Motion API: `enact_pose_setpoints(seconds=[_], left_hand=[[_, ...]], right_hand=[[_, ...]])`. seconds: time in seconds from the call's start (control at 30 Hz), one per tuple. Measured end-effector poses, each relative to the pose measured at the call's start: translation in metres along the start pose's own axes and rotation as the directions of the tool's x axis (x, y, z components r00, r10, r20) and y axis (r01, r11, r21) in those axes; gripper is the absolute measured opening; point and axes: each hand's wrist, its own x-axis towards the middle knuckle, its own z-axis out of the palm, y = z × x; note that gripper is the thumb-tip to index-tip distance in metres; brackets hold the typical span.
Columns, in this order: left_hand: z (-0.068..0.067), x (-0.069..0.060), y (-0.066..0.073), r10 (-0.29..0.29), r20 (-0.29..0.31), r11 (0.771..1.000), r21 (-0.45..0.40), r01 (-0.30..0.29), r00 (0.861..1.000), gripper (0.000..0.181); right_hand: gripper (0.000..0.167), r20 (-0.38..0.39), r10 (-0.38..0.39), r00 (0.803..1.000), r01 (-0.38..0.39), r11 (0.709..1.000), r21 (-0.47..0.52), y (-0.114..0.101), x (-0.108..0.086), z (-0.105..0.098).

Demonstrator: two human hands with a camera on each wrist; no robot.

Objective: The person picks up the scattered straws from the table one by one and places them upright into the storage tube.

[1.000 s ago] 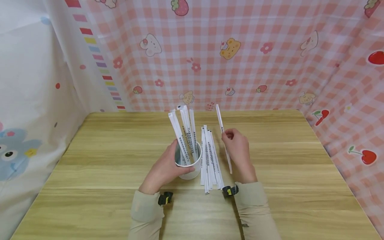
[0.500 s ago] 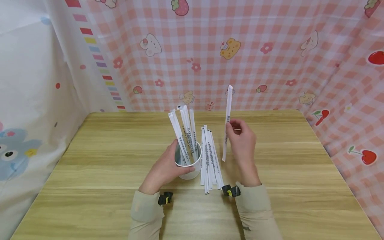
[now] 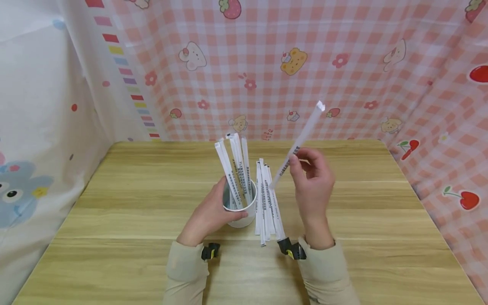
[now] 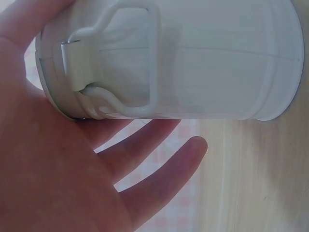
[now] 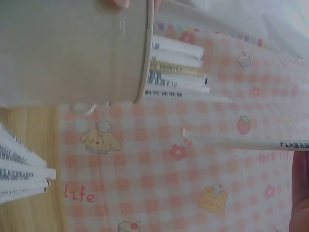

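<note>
Right hand [image 3: 314,182]: thumb and fingers closed in a pinch around mid-length of a slim white paper-wrapped straw with dark print [image 3: 307,128]; straw is airborne, leaning to upper right.
Left hand [image 3: 211,210]: fingers curved part-open around a white round metal cup [image 3: 244,219], thumb near the rim, centre of frame.
Miss risk: pinch is one small spot, so the straw could pivot; its low end might then catch the rim or the white paper-wrapped straws in the cup [image 3: 234,169].
Crowding: those lean upper left and fill part of the mouth; a new one could jam or poke a wrapper.
Tip risk: if the left grip slackens, a push on the rim could rock the cup.
Pile: loose white wrapped straws [image 3: 265,203] lie right beside the cup on the wood-grain table [image 3: 133,207].
In the way: black wrist mount [image 3: 291,249] overlaps the pile's low end in the head view; contact unclear, could drag straws.
Cup side: white wire handle [image 4: 153,58] sticks out, a possible snag.
Backdrop: pink-white checked cloth [image 3: 236,46] behind; not blocking.
</note>
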Motion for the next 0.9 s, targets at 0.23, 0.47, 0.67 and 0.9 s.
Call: enact_pose_setpoints(seconds=[0.23,0.47,0.67,0.9], left_hand=[[0.0,0.002,-0.003,0.066,0.002,0.996,-0.066,-0.066,0.998,0.097],[-0.001,0.003,-0.003,0.115,0.011,0.988,-0.108,-0.114,0.993,0.097],[-0.001,0.003,-0.002,0.109,0.016,0.989,-0.106,-0.107,0.994,0.098],[0.0,0.002,-0.002,0.106,0.017,0.989,-0.107,-0.104,0.994,0.099]], right_hand=[[0.015,0.08,-0.048,0.996,0.042,0.996,0.075,-0.001,-0.008,0.016],[0.014,0.199,-0.05,0.979,0.066,0.995,-0.075,0.011,-0.017,0.027],[0.013,0.323,-0.047,0.945,0.127,0.965,-0.23,0.022,-0.022,0.032],[0.013,0.434,0.055,0.899,0.149,0.893,-0.424,0.031,-0.026,0.035]])
